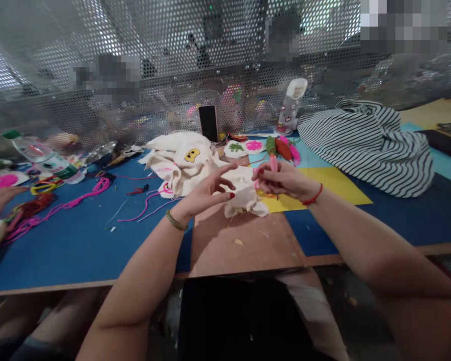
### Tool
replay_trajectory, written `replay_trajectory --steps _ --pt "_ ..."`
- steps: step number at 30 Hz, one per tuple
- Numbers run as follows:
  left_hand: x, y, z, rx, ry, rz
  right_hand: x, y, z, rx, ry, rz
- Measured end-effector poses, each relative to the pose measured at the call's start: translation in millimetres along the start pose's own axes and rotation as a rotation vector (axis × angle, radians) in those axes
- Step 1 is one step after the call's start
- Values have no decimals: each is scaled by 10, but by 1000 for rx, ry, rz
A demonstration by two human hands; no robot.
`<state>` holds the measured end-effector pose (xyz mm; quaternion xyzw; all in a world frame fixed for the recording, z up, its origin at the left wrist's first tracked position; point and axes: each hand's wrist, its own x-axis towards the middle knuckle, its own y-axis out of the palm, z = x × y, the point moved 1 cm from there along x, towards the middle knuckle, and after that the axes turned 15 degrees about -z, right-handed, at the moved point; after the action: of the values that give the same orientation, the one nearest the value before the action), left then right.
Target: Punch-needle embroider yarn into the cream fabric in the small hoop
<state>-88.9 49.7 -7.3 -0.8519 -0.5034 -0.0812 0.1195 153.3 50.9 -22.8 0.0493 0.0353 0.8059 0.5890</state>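
Note:
My left hand hovers over the cream cloth with its fingers spread and nothing in them. My right hand is closed around a pink-handled, pen-like tool, held upright. A thin tip shows below the fingers; its exact kind is unclear. Under and between the hands lies a piece of cream cloth, partly hidden by the right hand. Left of it sits a crumpled cream cloth with a yellow animal motif. Behind the right hand are round patches with green and pink stitching.
A phone leans upright at the back. A patterned bottle and a striped cloth bag stand to the right. Pink yarn trails across the left side, near a plastic bottle and another person's hand.

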Motion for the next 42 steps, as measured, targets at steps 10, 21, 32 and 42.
replay_trajectory --steps 10,21,32,42 --pt "12 167 140 -9 -241 -59 -37 230 -98 -161 39 134" --pt "37 -287 -208 -897 -5 -763 136 -248 -4 99 -85 -272" --pt "53 184 157 -362 -130 -333 29 168 -104 -134 -27 -86" --pt "46 258 199 -78 -294 -246 51 209 -144 -164 12 -77"
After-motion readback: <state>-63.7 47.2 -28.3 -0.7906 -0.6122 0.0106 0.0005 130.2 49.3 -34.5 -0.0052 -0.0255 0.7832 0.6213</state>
